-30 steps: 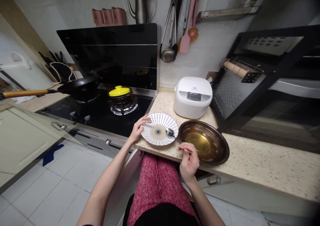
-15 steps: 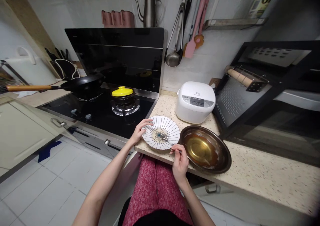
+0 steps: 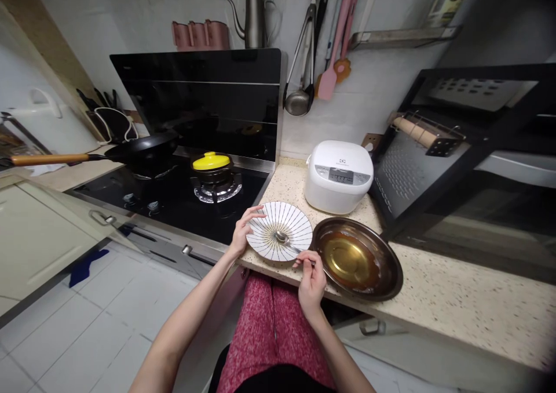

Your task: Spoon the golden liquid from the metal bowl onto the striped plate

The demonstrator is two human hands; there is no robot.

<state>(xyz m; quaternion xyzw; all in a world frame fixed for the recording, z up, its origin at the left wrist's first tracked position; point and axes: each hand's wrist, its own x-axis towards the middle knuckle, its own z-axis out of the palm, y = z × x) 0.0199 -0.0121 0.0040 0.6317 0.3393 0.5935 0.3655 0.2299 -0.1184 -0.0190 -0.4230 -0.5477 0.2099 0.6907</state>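
Note:
A white plate [image 3: 266,247] with thin dark lines fanning out from its centre sits at the counter's front edge. My left hand [image 3: 242,230] grips the plate's left rim, its fingers lying over the top. In my right hand [image 3: 311,278] is the handle of a metal spoon [image 3: 282,237], pinched between thumb and fingers near the plate's lower right rim. The spoon's bowl is over the middle of the plate; whether it touches the surface I cannot tell. Just right of my right hand stands a wide metal bowl [image 3: 388,259] with a golden-looking bottom.
Behind the bowl is a white rice cooker [image 3: 339,178]. On the black gas stove [image 3: 182,199] to the left stand a small pot with a yellow lid [image 3: 211,161] and a wok [image 3: 143,148], its wooden handle jutting left. A dark rack [image 3: 408,149] borders the counter's right side.
The spoon's bowl has shifted slightly to the left and up over the plate. My left hand keeps its place on the rim. The camera view has moved a little.

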